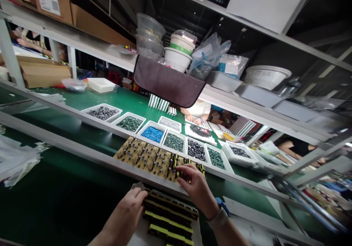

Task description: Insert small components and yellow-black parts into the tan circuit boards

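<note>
My right hand (196,187) reaches over the brown circuit board panel (148,158), thumb and forefinger pinched around a small black-and-yellow component (178,173). Small upright parts dot the panel, and more black-and-yellow components (202,168) stand at its right end. Below lies a white tray (200,227) with rows of black-and-yellow components (167,216). Closed fingers of my left hand (128,209) grip the tray's upper left corner, where a greyish plastic edge (138,186) shows. The fingertips there are partly hidden.
White bins of small parts line up behind the panel, including a blue-filled bin (151,133) and a green-filled bin (129,123). A metal rail (90,143) runs along the green bench. Tubs stand on the shelf (236,99) above. Across the bench, another person's hands (195,120) are at work.
</note>
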### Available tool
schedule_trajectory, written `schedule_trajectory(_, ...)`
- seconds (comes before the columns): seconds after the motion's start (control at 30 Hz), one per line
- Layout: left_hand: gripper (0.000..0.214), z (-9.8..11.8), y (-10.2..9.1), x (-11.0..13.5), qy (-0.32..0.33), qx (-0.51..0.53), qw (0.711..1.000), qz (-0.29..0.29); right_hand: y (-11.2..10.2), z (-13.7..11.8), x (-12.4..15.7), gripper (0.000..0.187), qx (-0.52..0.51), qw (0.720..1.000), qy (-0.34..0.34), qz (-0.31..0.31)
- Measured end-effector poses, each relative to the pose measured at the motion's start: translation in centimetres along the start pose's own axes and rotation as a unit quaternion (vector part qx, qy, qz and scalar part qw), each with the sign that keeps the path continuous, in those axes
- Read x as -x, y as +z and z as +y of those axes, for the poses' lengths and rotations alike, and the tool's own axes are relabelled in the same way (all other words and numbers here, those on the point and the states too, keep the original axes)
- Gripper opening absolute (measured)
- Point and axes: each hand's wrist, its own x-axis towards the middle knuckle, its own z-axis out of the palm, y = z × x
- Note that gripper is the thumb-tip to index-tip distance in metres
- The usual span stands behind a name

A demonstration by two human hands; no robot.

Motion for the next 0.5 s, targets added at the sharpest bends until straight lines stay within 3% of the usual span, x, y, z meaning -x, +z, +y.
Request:
schedule_trajectory(0.1, 0.028, -0.3, -0.3, -0.3, 0.001, 0.025, 1.0, 0.003, 0.3, 0.0, -0.4, 0.028, 0.056, 0.998, -0.017, 0.008)
schedule_trajectory(0.2, 0.017, -0.5, -1.8, -0.1, -0.076, 0.154, 0.984, 0.046, 0.8, -0.3, -0.3, 0.028, 0.134, 0.991, -0.009, 0.002)
schedule_trajectory(0.33, 0.04, -0.3, -3.5, 1.1, -0.213, 0.353, 0.909, 0.068, 1.0, -1.1, -0.5, 0.029, 0.228, 0.974, 0.001, -0.003)
schedule_trajectory(0.5, 0.054, 1.2, -3.6, 3.1, -0.281, 0.478, 0.831, 0.048, 1.5, -2.3, -1.2, 0.038, 0.323, 0.946, -0.015, -0.015)
